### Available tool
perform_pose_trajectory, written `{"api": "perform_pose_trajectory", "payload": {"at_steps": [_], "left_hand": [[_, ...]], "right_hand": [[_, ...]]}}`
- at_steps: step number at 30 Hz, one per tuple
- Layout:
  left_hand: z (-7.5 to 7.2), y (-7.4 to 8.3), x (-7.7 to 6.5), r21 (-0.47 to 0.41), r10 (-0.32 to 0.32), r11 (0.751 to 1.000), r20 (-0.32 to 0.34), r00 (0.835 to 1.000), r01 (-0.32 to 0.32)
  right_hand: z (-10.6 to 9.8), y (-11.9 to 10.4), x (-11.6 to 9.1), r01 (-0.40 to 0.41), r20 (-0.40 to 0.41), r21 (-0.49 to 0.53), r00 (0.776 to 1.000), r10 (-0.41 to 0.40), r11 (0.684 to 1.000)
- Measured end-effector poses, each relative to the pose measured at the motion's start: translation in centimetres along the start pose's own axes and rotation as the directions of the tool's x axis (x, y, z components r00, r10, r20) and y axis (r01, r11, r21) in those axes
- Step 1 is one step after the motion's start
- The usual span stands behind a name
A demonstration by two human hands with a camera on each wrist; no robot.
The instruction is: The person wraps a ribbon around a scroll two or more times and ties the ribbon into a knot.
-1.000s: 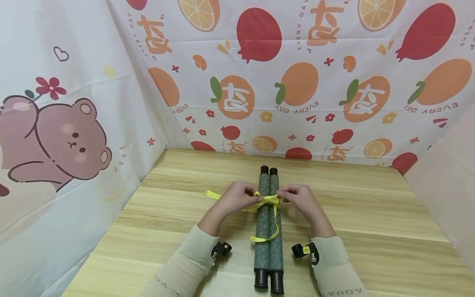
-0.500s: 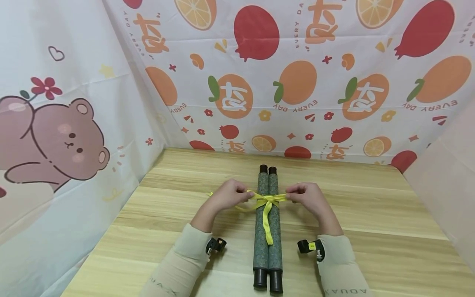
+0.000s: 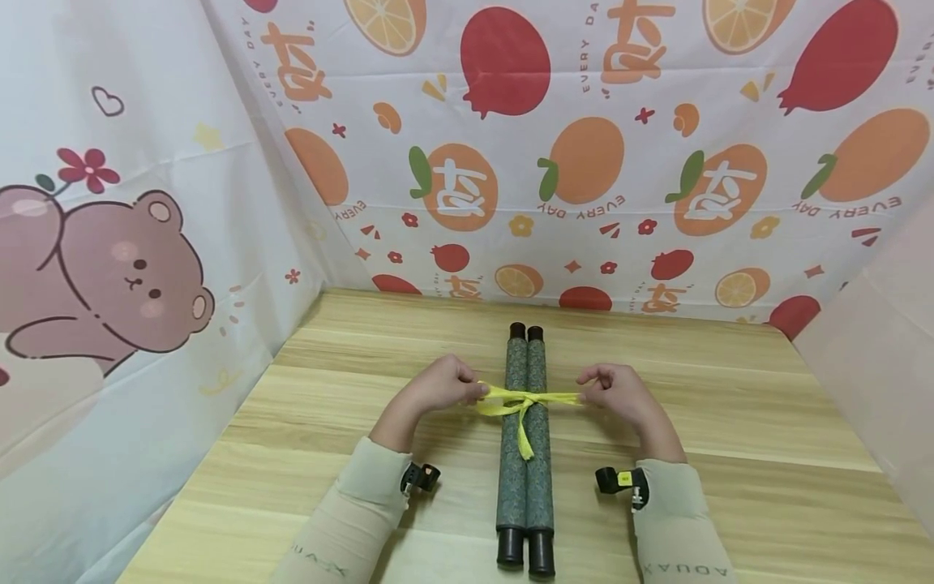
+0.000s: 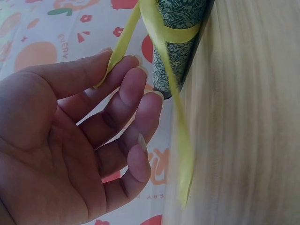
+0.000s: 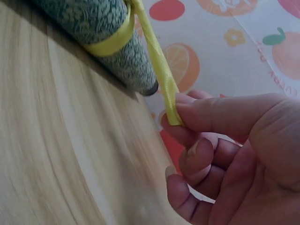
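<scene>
Two green patterned scrolls [image 3: 514, 478] with dark end knobs lie side by side, pointing away from me. A yellow ribbon [image 3: 524, 442] wraps round both, with a knot on top and a tail hanging down over them. To the left, my left hand [image 3: 443, 384] pinches one stretch of the ribbon between thumb and index finger. My right hand [image 3: 622, 394] pinches another ribbon end [image 5: 165, 79] on the right side, its other fingers curled. The ribbon runs nearly straight between both hands. In the left wrist view, a loose ribbon tail [image 4: 184, 150] dangles past the fingers.
The scrolls lie on a light wood-grain table [image 3: 730, 454]. A fruit-print cloth [image 3: 525, 178] hangs behind its back edge, and a bear-print cloth [image 3: 248, 203] hangs on the left. A camera is strapped to each wrist.
Both hands have moved apart, the left one leftward and the right one rightward, drawing the ribbon out straighter and tighter. The hanging tail has shifted onto the middle of the scrolls and looks shorter.
</scene>
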State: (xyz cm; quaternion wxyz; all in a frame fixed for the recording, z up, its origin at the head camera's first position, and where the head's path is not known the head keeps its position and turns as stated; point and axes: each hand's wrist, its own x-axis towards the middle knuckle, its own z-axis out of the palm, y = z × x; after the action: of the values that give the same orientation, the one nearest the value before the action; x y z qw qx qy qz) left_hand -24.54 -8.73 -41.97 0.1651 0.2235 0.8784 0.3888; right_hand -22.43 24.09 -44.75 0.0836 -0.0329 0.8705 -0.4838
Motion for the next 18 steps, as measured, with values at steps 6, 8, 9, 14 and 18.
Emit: {"api": "perform_pose_trajectory", "payload": {"at_steps": [6,8,9,14,18], "left_hand": [[-0.1,0.1,-0.1,-0.022,-0.035,0.999,0.0,0.999,0.035],[-0.1,0.3,-0.2,-0.028,-0.054,0.998,-0.004,0.999,0.054],[-0.1,0.3,-0.2,-0.031,-0.062,0.998,-0.007,0.998,0.062],[-0.3,0.5,-0.2,-0.045,-0.09,0.995,-0.024,0.996,0.089],[-0.4,0.4,-0.1,-0.05,-0.109,0.993,-0.041,0.993,0.107]], "right_hand": [[-0.6,0.8,-0.1,-0.035,0.022,-0.001,0.999,0.035,0.999],[-0.8,0.9,-0.2,-0.037,0.028,-0.002,0.999,0.037,0.999],[-1.0,1.0,-0.2,-0.037,0.032,-0.002,0.999,0.037,0.999],[-1.6,1.2,-0.4,-0.03,0.054,-0.006,0.998,0.031,1.0],[-2.1,1.3,-0.8,-0.028,0.078,0.007,0.997,0.028,1.0]]}}
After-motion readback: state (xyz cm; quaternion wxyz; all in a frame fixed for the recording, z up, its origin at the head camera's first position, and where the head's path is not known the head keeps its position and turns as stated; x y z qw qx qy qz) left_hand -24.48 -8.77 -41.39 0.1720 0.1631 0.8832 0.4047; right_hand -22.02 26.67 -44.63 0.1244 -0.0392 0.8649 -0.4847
